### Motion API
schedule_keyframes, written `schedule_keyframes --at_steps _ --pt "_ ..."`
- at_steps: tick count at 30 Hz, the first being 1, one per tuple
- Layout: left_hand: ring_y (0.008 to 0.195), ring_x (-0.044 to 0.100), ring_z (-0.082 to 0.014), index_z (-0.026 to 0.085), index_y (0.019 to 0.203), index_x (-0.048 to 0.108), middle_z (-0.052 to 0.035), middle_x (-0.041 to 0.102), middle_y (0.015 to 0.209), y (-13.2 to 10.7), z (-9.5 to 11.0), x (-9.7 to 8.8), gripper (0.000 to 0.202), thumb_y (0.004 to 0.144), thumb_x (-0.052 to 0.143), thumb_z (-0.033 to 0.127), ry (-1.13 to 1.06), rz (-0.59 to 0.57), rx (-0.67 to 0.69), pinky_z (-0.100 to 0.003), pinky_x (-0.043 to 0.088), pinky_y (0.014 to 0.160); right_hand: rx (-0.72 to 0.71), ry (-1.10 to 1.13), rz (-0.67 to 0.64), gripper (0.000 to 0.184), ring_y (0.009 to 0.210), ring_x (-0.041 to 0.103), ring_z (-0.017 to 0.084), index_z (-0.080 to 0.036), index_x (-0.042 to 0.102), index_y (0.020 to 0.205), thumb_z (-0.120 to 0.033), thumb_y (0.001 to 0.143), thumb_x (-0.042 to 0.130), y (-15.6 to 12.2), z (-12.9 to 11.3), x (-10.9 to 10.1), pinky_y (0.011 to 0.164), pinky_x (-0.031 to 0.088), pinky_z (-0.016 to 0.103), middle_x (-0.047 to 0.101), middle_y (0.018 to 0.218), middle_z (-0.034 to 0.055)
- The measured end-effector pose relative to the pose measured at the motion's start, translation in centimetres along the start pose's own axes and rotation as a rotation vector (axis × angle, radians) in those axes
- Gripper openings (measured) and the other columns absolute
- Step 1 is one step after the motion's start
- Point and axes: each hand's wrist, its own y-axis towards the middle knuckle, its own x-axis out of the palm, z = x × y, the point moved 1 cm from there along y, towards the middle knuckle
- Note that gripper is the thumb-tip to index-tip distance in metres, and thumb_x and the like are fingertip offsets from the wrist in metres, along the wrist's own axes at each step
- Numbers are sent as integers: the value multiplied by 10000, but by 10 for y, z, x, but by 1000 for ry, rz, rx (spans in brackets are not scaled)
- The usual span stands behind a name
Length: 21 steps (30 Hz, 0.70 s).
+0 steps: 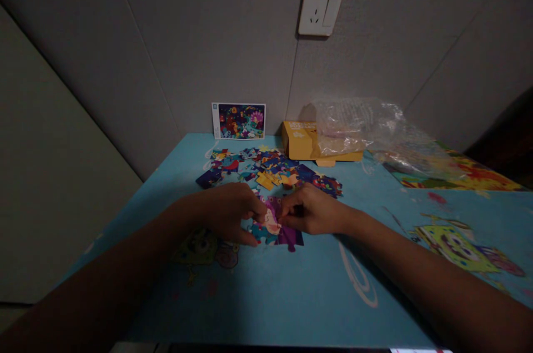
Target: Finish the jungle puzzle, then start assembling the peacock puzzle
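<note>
Several joined jigsaw pieces (pixel 270 231), purple, teal and pink, lie on the blue table between my hands. My left hand (pixel 233 211) rests at their left side, thumb and fingers apart, its fingertips touching the pieces. At the right side my right hand (pixel 310 208) has its thumb and fingers pinched at a purple piece (pixel 291 233); its fingertips partly cover what they grip. Just beyond the hands, a spread of loose jigsaw pieces (pixel 275 164) in dark blue, yellow and red lies partly overlapping.
A picture card (pixel 241 121) leans on the wall at the back. Right of it stands a yellow box (pixel 302 142) with a clear plastic bag (pixel 358 122) over it. A colourful sheet (pixel 470 172) lies at the far right. A socket (pixel 322 6) is on the wall.
</note>
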Motion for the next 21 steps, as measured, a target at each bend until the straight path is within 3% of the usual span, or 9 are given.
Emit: schedule_keyframes --at_steps 9,14,21 --pt "552 532 -95 203 869 677 58 563 607 -1 1 -2 266 673 799 335 20 -7 -11 -203 366 559 34 -4 -17 81 498 445 58 -148 643 674 -154 746 607 0 2 0 526 289 219 529 559 -47" --pt "524 519 -88 200 859 684 76 507 546 0 1 -1 259 681 802 346 -7 10 -5 -206 360 550 69 -42 9 191 473 391 58 -158 582 637 -260 794 619 0 -1 0 513 257 232 473 525 -62" --pt "527 536 -92 195 854 708 64 534 550 1 1 0 244 685 798 347 -16 22 -6 -209 366 551 98 -37 15 191 477 385 59 -165 559 629 -255 780 635 2 -3 1 525 246 237 463 531 -66"
